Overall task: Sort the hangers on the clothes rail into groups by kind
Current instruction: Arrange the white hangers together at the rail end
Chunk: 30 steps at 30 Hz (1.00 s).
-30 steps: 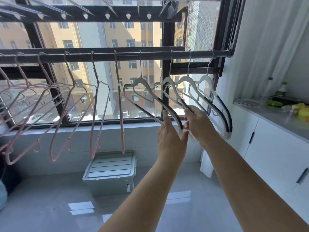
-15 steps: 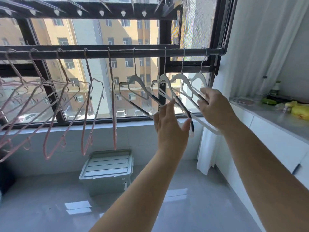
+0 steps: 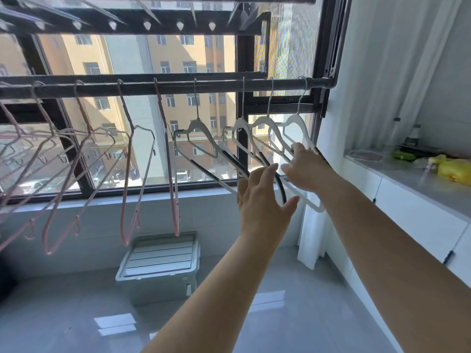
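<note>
A dark clothes rail runs across the window. Several pink wire hangers hang along its left and middle part. Several white hangers with black grip strips hang at its right end. My right hand rests on the lower arms of the two rightmost white hangers, fingers spread over them. My left hand is raised just left of it, fingers apart, with a black-tipped arm of a white hanger passing between thumb and fingers. A firm grasp by either hand does not show.
A grey lidded storage box stands on the glossy tile floor under the rail. A white cabinet with a grey countertop runs along the right wall, holding a yellow item and bottles. A white curtain hangs at the right.
My right hand has risen from the hangers' lower ends onto the arms of the rightmost white hangers. My left hand has lifted slightly, and the view has shifted a little.
</note>
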Tool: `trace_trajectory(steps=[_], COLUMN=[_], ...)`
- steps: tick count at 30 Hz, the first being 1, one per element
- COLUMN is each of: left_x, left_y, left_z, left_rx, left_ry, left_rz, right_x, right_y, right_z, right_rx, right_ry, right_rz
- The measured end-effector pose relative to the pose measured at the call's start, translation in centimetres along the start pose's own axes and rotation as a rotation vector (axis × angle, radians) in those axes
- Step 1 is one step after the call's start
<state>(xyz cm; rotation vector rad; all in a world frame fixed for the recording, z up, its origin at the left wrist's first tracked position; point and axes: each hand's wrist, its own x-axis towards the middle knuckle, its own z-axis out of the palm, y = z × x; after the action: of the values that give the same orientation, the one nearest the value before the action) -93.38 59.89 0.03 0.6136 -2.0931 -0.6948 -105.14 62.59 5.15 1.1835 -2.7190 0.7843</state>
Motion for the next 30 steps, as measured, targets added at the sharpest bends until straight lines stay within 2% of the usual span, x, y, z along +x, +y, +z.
trace_trajectory(steps=[5,12,22,25,27,29,30], left_x=[0.0,0.0,-0.1,-0.3,-0.3,-0.3,-0.3], left_y=[-0.4,-0.6,-0.8,-1.3,-1.8,-2.5,-2.7], left_z=[0.0,0.2,0.3,-0.1,-0.4,-0.7,-0.8], left_rx=[0.061,0.055,0.023,-0.022,-0.044,-0.050,-0.053], left_ry=[-0.055,-0.043,0.005,0.051,0.106,0.154,0.167], left_rz=[-0.002,0.014,0.066,0.078,0.066,0.033,0.012], right_x=[0.2,-0.1,-0.4,-1.2,-1.8,-2.2,-2.2], right_y=[0.3,0.9,0.9,0.2,-0.4,-1.3,-1.9], right_z=[1.1,1.0,0.4,-0.2,-0.5,-0.5,-0.5], right_rx=[0.061,0.083,0.048,-0.070,-0.141,-0.099,-0.045], right_ry=[0.098,0.209,0.194,0.187,0.300,0.410,0.401], right_rz=[-0.012,-0.056,-0.041,-0.010,-0.085,-0.242,-0.290])
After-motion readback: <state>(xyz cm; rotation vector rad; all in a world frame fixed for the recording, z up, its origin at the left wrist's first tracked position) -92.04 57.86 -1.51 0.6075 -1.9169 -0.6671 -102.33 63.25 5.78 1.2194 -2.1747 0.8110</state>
